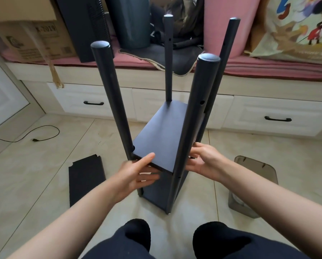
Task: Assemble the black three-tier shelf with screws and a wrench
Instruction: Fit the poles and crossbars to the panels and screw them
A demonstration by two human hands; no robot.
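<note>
Assembly stands at the second tier: we find four black poles, among them the near-left pole (115, 101) and near-right pole (191, 116), rising from a bottom board (156, 193) that sits on the tiled floor (35, 174), with the middle board (162, 139) lodged between the poles partway up. The third board (85, 180) lies flat on the floor just left of the frame, not yet fitted. Our left hand (137, 172) takes the near edge of the middle board, thumb lying on its top face and fingers spread straight beneath it, apart rather than curled. Our right hand (203, 161) sits against the near-right pole at board height, fingers loosely bent about the pole; whether they clamp it or hold a screw we cannot tell. No wrench is visible. A translucent grey container (253, 186) stands on the floor to the right. We judge the step in hand to be levelling this board against the pole holes; the next move calls for aligning each corner with its hole, then driving and tightening screws.
</note>
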